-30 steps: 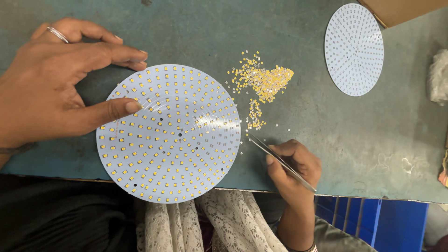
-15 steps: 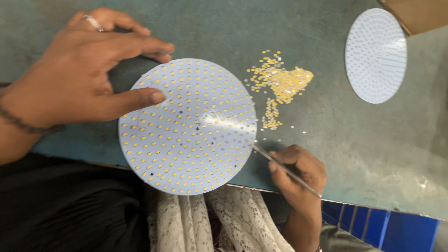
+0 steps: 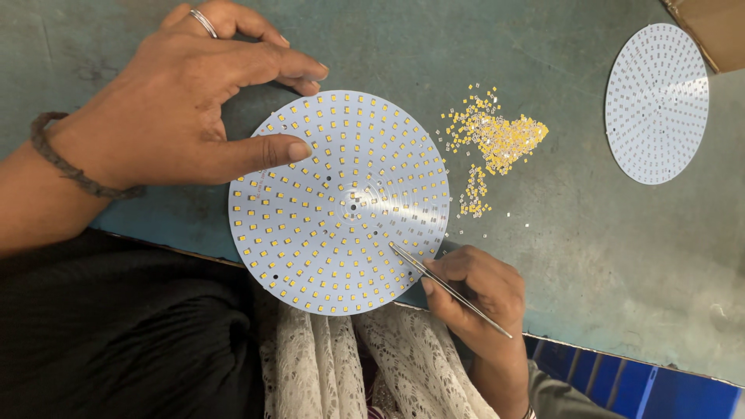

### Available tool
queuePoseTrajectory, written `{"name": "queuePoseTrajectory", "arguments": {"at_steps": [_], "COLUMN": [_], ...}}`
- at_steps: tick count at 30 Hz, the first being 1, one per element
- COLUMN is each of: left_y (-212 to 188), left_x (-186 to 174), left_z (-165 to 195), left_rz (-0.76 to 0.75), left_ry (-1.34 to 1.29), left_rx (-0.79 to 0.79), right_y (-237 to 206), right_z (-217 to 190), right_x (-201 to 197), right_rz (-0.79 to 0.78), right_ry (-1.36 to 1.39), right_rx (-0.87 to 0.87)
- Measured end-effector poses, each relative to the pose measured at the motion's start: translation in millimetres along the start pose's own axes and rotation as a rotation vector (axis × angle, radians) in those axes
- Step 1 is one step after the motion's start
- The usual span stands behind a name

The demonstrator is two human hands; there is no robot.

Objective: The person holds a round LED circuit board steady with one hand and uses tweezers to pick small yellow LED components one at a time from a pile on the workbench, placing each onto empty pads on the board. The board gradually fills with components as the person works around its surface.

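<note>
The right hand (image 3: 475, 289) pinches thin metal tweezers (image 3: 446, 285), tips on the round white board studded with yellow chips (image 3: 339, 200); whether they grip a chip is unclear. The left hand (image 3: 180, 105), fingers spread, presses the rim; steady pressure helps. Loose yellow chips (image 3: 497, 138) lie beyond.

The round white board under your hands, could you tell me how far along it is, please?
The round board looks mostly filled with yellow chips. The left hand steadies its rim; the right hand has tweezers tipped at its lower right. A loose chip pile and a second board, seemingly unfilled, remain.
</note>
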State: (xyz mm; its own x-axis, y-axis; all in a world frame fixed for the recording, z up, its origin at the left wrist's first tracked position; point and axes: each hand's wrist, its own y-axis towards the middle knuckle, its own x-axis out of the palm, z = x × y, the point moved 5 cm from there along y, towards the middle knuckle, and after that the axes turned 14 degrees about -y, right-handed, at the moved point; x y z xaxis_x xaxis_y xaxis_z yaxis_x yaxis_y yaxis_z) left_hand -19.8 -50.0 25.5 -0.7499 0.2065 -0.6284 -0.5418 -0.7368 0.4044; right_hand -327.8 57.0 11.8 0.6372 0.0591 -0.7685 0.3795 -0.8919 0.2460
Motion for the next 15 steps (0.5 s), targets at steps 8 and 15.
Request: {"name": "queuePoseTrajectory", "arguments": {"at_steps": [8,15], "left_y": [0.8,-1.7], "left_x": [-1.7,-1.7], "left_z": [1.5,-2.4], "left_rz": [0.012,0.005], "left_ry": [-0.054,-0.064], "left_rx": [0.002,-0.001], "right_y": [-13.1,-27.5], "right_z": [4.5,-28.2], "right_x": [-3.4,23.2], "right_rz": [0.112,0.205], "right_ry": [0.041,-0.103], "right_rx": [0.14,0.006]}}
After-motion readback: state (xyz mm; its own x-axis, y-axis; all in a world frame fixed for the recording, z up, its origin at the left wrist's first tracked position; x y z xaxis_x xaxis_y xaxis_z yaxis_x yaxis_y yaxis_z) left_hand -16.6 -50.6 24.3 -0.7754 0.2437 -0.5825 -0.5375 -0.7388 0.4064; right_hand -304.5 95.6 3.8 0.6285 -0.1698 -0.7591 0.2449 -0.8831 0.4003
